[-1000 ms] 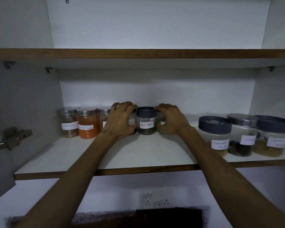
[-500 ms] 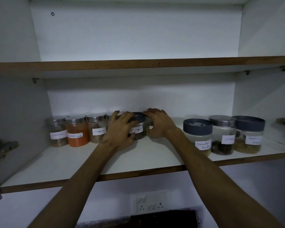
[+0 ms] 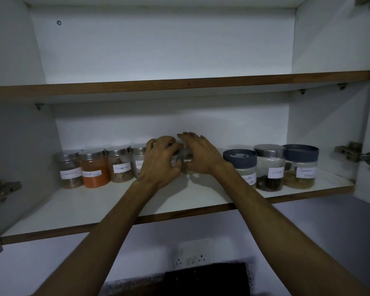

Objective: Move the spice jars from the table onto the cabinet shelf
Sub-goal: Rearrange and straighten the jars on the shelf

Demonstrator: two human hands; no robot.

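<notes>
White laminate with a brown wooden front edge makes up the cabinet shelf (image 3: 94, 208), smooth and flat. Toward its left end, near the back wall, round clear jars with brushed metal lids stand in a touching row, each with a handwritten paper label: a brownish spice jar (image 3: 69, 168), an orange powder jar (image 3: 95, 168), a tan spice jar (image 3: 119, 164) and a pale jar (image 3: 138, 160) half hidden behind the left hand (image 3: 159, 161). That hand has curled fingers over a small clear jar (image 3: 185, 161) at the middle of the shelf's back; the right hand (image 3: 199, 155) cups the same jar from the other side, fingers arched across its top. The hands cover most of it, so its lid and label cannot be read. Toward the right end stand a blue-lidded jar (image 3: 239, 162), a metal-lidded cloves jar (image 3: 269, 167) and another blue-lidded jar (image 3: 300, 165). A metal hinge (image 3: 359, 155) sits on the right wall.
</notes>
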